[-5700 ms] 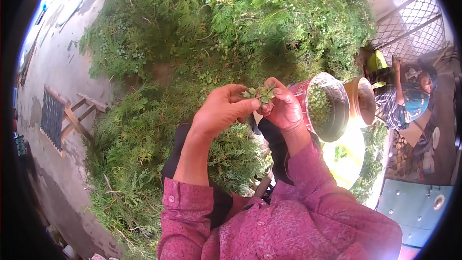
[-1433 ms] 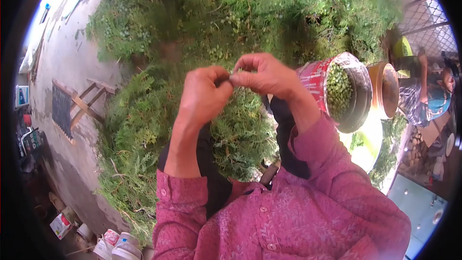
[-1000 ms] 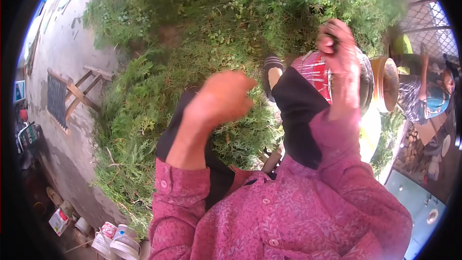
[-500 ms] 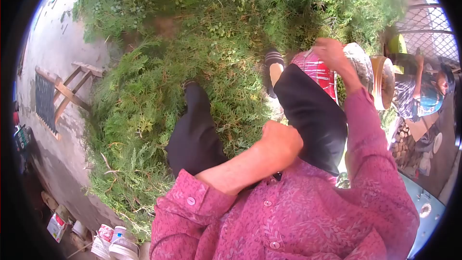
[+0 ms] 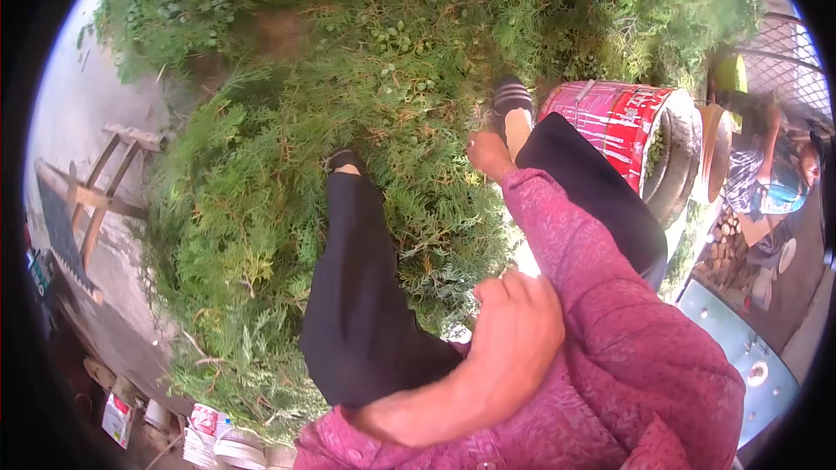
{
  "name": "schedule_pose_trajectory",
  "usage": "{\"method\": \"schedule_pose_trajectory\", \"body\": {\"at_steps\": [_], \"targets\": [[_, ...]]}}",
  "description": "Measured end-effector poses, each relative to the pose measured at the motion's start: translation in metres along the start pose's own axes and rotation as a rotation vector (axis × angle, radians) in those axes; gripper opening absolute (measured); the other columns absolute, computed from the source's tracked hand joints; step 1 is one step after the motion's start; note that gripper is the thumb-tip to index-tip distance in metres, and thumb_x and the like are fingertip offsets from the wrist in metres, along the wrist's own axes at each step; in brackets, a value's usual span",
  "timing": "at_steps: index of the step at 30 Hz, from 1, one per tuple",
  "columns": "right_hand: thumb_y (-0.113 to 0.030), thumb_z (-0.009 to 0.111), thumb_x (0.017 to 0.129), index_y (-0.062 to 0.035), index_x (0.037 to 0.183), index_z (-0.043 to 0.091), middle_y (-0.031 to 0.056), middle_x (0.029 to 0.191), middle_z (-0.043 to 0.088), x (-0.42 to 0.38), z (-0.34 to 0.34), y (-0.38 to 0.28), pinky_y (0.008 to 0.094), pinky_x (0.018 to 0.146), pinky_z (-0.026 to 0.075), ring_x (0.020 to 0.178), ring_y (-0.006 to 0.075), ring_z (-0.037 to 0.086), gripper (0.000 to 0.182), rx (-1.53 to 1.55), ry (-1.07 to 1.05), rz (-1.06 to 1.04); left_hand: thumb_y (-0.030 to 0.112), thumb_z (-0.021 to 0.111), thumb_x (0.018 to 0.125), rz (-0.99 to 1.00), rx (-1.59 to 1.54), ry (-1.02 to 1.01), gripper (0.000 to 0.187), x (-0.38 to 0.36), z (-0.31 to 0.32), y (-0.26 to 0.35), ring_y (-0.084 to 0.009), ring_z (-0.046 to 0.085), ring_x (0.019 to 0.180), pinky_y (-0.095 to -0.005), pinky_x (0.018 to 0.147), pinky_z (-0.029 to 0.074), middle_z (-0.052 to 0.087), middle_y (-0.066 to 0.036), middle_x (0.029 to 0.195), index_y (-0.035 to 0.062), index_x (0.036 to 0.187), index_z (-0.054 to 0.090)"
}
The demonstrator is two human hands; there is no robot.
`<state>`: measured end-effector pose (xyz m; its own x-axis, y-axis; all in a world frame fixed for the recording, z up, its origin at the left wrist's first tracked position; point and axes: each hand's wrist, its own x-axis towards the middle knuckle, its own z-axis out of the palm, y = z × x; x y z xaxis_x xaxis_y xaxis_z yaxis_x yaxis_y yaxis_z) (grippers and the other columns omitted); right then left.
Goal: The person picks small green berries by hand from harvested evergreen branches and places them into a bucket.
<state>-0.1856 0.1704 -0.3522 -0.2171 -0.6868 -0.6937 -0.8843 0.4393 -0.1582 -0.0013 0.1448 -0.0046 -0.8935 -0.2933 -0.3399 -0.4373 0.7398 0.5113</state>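
Observation:
My left hand (image 5: 519,324) is curled into a fist in front of my lap, its knuckles upward; whatever it may hold is hidden. Farther forward, my right hand (image 5: 489,155) reaches down beside my shoe (image 5: 512,96), at the edge of the cut evergreen branches (image 5: 383,96). Its fingers are drawn together, and I cannot make out what is between them. Small pale green cones (image 5: 396,37) dot the branches. To the right of my leg, a red and white bucket (image 5: 601,117) lies tilted with its mouth toward me, some green bits inside.
A wooden frame with dark webbing (image 5: 91,200) lies on the concrete at left. White buckets (image 5: 239,448) stand at lower left. At right are a tan container (image 5: 716,152), a blue metal panel (image 5: 740,357), wire mesh (image 5: 792,43) and another person (image 5: 762,165).
My right hand has moved from over the bucket leftward and down to the branches by my shoe. My left fist has shifted slightly closer to me, and the view has tilted.

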Motion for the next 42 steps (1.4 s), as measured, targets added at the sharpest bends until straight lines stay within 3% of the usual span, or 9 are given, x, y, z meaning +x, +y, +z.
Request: {"method": "schedule_pose_trajectory", "body": {"at_steps": [6,8,19,24,26,28,30,35,42], "targets": [[-0.021,0.065,0.067,-0.0063,0.083,0.063,0.0196,0.085,0.061,-0.016,0.02,0.001,0.0426,0.073,0.047,0.084,0.0355,0.06,0.022,0.228,0.044,0.315,0.017,0.044,0.078,0.008,-0.204,0.18,0.034,-0.008,-0.022,-0.025,-0.0241,0.051,0.067,-0.0371,0.059,0.041,0.056,-0.019,0.087,0.0032,0.106,0.058],[-0.022,0.068,0.063,-0.0061,0.08,0.058,0.0172,0.087,0.061,-0.018,0.034,0.004,0.041,0.072,0.045,0.08,0.0352,0.058,0.025,0.205,0.067,0.316,0.019,0.045,0.077,-0.07,-0.238,0.43,0.034,-0.008,-0.023,-0.024,-0.0233,0.05,0.074,-0.0344,0.063,0.04,0.054,-0.019,0.093,0.0021,0.105,0.055],[-0.023,0.065,0.066,-0.0043,0.089,0.062,0.0183,0.085,0.063,-0.023,0.04,0.013,0.0381,0.074,0.046,0.081,0.0323,0.06,0.03,0.164,0.004,0.474,0.017,0.044,0.078,-0.09,-0.197,0.575,0.032,-0.015,-0.022,-0.024,-0.0266,0.051,0.069,-0.0357,0.06,0.039,0.055,-0.021,0.085,-0.0001,0.102,0.057],[-0.028,0.06,0.067,-0.0001,0.088,0.061,0.0223,0.092,0.061,-0.06,0.029,0.018,0.0373,0.085,0.042,0.093,0.0351,0.057,0.035,0.489,0.124,0.614,0.017,0.044,0.078,-0.064,-0.298,0.561,0.031,-0.018,-0.03,-0.023,-0.0295,0.051,0.069,-0.0386,0.062,0.041,0.055,-0.022,0.084,-0.001,0.099,0.058],[-0.027,0.061,0.068,0.0004,0.085,0.061,0.0171,0.083,0.062,-0.057,0.029,0.02,0.0363,0.079,0.045,0.086,0.0303,0.06,0.033,0.369,0.222,0.554,0.016,0.044,0.078,-0.06,-0.291,0.608,0.031,-0.018,-0.024,-0.022,-0.0297,0.051,0.068,-0.0402,0.063,0.042,0.055,-0.023,0.084,-0.0018,0.099,0.058],[-0.022,0.061,0.072,0.002,0.084,0.059,0.0122,0.074,0.06,-0.053,0.008,0.011,0.0344,0.062,0.048,0.075,0.0236,0.063,0.027,0.867,0.027,0.71,0.015,0.044,0.078,-0.058,-0.281,0.656,0.031,-0.019,-0.026,-0.026,-0.0299,0.051,0.068,-0.0417,0.063,0.043,0.056,-0.023,0.083,-0.0026,0.099,0.058],[-0.019,0.06,0.075,0.0035,0.086,0.058,0.0108,0.072,0.058,-0.044,0.008,0.011,0.0315,0.054,0.047,0.07,0.0205,0.062,0.025,1.06,0.014,0.681,0.017,0.043,0.08,0.013,-0.274,0.419,0.033,-0.024,-0.034,-0.033,-0.0242,0.051,0.062,-0.0355,0.056,0.04,0.058,-0.02,0.085,0.0028,0.105,0.058],[-0.012,0.056,0.08,0.0084,0.089,0.056,0.0116,0.07,0.057,-0.033,-0.006,-0.014,0.0252,0.04,0.043,0.06,0.0174,0.061,0.023,1.311,0.063,0.666,0.017,0.041,0.081,0.017,-0.248,0.44,0.033,-0.027,-0.035,-0.04,-0.0242,0.05,0.06,-0.0344,0.054,0.04,0.058,-0.02,0.084,0.0022,0.105,0.058],[-0.01,0.054,0.076,-0.0033,0.089,0.06,0.0145,0.081,0.063,0.013,-0.036,-0.066,0.0344,0.064,0.049,0.068,0.0255,0.062,0.016,0.519,0.04,0.057,0.016,0.041,0.081,0.016,-0.265,0.461,0.034,-0.031,-0.035,-0.043,-0.0238,0.051,0.06,-0.0345,0.054,0.04,0.058,-0.019,0.084,0.0021,0.107,0.057]]}}
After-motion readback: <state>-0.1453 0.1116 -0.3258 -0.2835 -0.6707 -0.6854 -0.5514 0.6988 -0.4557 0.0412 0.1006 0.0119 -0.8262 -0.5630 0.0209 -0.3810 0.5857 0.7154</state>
